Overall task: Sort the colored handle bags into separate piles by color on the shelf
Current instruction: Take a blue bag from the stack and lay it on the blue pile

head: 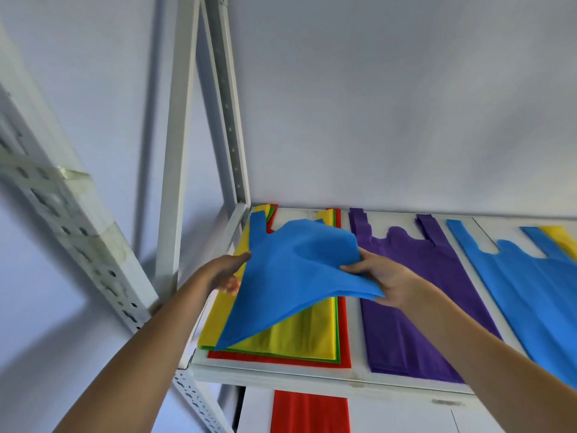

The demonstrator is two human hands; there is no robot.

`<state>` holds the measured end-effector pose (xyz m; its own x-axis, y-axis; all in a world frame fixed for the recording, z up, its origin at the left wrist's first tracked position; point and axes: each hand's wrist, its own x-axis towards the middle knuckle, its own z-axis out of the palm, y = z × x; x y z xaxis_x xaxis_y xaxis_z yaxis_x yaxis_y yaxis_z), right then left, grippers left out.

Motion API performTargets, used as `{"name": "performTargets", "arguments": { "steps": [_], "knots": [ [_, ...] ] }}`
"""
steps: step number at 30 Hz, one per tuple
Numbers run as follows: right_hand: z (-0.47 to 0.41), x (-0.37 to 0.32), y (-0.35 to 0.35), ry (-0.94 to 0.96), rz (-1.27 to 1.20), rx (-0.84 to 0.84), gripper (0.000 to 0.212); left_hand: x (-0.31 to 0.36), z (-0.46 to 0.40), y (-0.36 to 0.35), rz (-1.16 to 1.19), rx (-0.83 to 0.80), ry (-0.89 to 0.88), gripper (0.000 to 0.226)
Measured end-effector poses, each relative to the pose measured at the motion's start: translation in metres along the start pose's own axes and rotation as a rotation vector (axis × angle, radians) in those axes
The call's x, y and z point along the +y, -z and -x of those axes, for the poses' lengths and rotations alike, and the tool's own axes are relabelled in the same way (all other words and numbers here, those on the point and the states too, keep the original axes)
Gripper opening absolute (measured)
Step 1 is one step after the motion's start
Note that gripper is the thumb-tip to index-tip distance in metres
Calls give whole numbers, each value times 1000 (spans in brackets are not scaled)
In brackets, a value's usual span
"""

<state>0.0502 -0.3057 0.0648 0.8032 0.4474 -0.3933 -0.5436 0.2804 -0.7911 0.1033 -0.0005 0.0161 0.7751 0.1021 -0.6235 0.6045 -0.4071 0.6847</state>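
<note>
Two bare forearms reach up from the bottom of the view toward a white shelf (281, 375). Between them a blue handle bag (296, 276) is lifted off a mixed stack (312, 342) at the shelf's left end. Its long axis runs from the near-left corner, which dips down to touch the stack's front edge, up toward the back, where one handle strip stands out at the far left pointing to the wall. The bag sags and folds across its middle.

At the bag's right edge the right hand (385, 276) is closed in a pinch, thumb on top and fingers under the fabric. At its left edge is the left hand (224, 273), fingers mostly extended and partly hidden behind the cloth — whether it actually grips the bag cannot be told.

In the stack beneath, a yellow bag lies on top, over green and red ones, all flat with handles pointing to the wall.

Just right of the stack lies a purple pile (412, 295), handles also toward the wall, and farther right a blue pile (530, 292) — beside it a yellow bag (562, 242) shows at the frame's edge. On the level below, a red bag (310, 412) lies flat.
</note>
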Motion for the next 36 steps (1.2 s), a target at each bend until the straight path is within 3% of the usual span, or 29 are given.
{"name": "performTargets", "arguments": {
  "steps": [2, 4, 8, 13, 18, 23, 27, 32, 36],
  "knots": [
    [9, -3, 5, 0, -25, -28, 48, -1, 8, -8, 105, -215, 72, 72],
    [17, -3, 11, -16, -18, -37, 49, -5, 10, -24, 162, -296, 78, 63],
    [29, 2, 28, -40, 17, -5, 42, -12, 3, -43, 336, -217, 22, 37],
    [55, -3, 56, -83, 144, 100, 37, 23, 28, -55, 363, -224, -58, 21],
    [91, -40, 95, -39, 162, 207, 25, 103, 59, -77, 377, -199, -200, 19],
    [143, -99, 154, 140, 111, 450, 17, 207, 88, -158, 276, -116, -312, 22],
    [170, -168, 217, 228, 106, 490, 16, 292, 88, -233, 290, -203, -410, 25],
    [225, -249, 272, 442, 280, 596, 12, 389, 117, -308, 447, -156, -646, 14],
    [260, -262, 318, 581, 317, 541, 15, 402, 124, -360, 561, -213, -809, 25]
  ]
}}
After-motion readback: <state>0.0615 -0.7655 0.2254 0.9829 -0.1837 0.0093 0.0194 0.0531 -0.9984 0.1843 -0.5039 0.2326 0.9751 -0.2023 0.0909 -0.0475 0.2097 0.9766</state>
